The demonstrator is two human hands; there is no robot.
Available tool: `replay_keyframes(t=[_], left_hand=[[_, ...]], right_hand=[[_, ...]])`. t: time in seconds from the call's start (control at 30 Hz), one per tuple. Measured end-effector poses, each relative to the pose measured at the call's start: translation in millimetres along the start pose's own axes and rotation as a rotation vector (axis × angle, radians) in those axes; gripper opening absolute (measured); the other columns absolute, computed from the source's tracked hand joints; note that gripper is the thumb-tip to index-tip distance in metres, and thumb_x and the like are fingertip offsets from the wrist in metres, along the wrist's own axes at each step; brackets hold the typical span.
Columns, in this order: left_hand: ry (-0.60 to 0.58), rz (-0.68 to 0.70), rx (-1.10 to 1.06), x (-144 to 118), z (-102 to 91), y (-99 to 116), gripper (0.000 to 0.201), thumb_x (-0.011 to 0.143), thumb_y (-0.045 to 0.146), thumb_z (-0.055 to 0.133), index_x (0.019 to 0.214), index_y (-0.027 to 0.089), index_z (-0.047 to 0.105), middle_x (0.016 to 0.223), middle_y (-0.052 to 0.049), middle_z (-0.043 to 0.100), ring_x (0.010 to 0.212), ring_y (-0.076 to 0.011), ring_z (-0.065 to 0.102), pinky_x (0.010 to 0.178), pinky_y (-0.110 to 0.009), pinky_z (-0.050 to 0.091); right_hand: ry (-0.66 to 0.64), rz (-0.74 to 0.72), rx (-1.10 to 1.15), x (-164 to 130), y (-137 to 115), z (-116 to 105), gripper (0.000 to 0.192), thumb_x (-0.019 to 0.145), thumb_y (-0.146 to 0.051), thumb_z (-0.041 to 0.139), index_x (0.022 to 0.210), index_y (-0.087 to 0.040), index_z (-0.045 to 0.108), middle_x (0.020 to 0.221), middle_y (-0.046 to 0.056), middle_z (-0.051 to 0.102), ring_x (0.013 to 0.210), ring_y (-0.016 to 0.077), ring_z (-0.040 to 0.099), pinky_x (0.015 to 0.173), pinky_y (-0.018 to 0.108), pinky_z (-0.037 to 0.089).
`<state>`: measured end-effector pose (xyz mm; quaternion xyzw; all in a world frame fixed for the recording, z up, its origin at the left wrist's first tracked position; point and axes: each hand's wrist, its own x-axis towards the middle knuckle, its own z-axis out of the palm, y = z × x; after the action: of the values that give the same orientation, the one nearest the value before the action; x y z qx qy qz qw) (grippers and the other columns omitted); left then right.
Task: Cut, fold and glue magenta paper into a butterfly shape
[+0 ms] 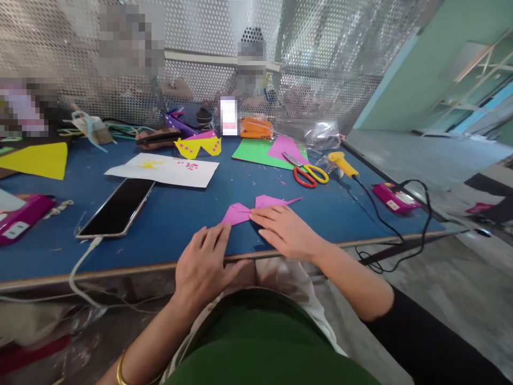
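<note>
A pink paper bow (237, 213), folded and pinched at its middle, lies at the front of the blue table. My left hand (204, 262) is open at the table edge, its stretched fingertips touching the bow's lower left edge. From the right, my right hand (286, 230) reaches over the bow's right half, its outstretched fingers lying flat on the paper near the pinched middle. Part of that half is hidden under them. A thin pink tail sticks out to the right beyond the hand.
Scissors (306, 174) lie on pink and green sheets (252, 151), with a yellow glue gun (342, 163) to their right. A phone (118, 208) on a cable and a white sheet (172, 174) lie left. A yellow paper mask (199, 147) and magenta power strip (395, 198) are farther out.
</note>
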<state>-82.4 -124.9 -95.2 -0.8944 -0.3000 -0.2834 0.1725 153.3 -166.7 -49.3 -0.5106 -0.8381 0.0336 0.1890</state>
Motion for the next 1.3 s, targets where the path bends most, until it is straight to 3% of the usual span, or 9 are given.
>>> replay_keyframes(t=[0.53, 1.0, 1.3], left_hand=[[0.003, -0.060, -0.037, -1.8, -2.3, 5.6, 0.072, 0.085, 0.058, 0.068, 0.131, 0.005, 0.058, 0.119, -0.017, 0.067, 0.098, -0.0309, 0.056, 0.090, -0.043, 0.052], [-0.053, -0.083, 0.008, 0.6, -6.3, 8.2, 0.077, 0.077, 0.058, 0.076, 0.132, 0.006, 0.059, 0.118, -0.016, 0.068, 0.099, -0.0313, 0.057, 0.090, -0.044, 0.053], [-0.095, -0.070, 0.086, -0.6, -6.9, 5.5, 0.076, 0.082, 0.061, 0.070, 0.137, 0.011, 0.056, 0.122, -0.016, 0.068, 0.105, -0.0336, 0.060, 0.094, -0.047, 0.053]], right_hand=[[0.067, -0.003, 0.022, -1.1, 5.2, 6.3, 0.041, 0.102, -0.029, 0.039, 0.135, -0.020, 0.063, 0.136, 0.010, 0.066, 0.126, 0.0242, 0.058, 0.108, 0.050, 0.044], [0.038, 0.015, 0.005, -3.9, 4.3, 6.2, 0.045, 0.100, -0.035, 0.050, 0.139, -0.014, 0.059, 0.143, 0.012, 0.061, 0.131, 0.0278, 0.053, 0.111, 0.051, 0.042], [0.068, 0.038, 0.051, -5.2, 5.3, 8.4, 0.047, 0.097, -0.035, 0.057, 0.139, -0.012, 0.058, 0.143, 0.013, 0.060, 0.131, 0.0294, 0.052, 0.111, 0.050, 0.042]])
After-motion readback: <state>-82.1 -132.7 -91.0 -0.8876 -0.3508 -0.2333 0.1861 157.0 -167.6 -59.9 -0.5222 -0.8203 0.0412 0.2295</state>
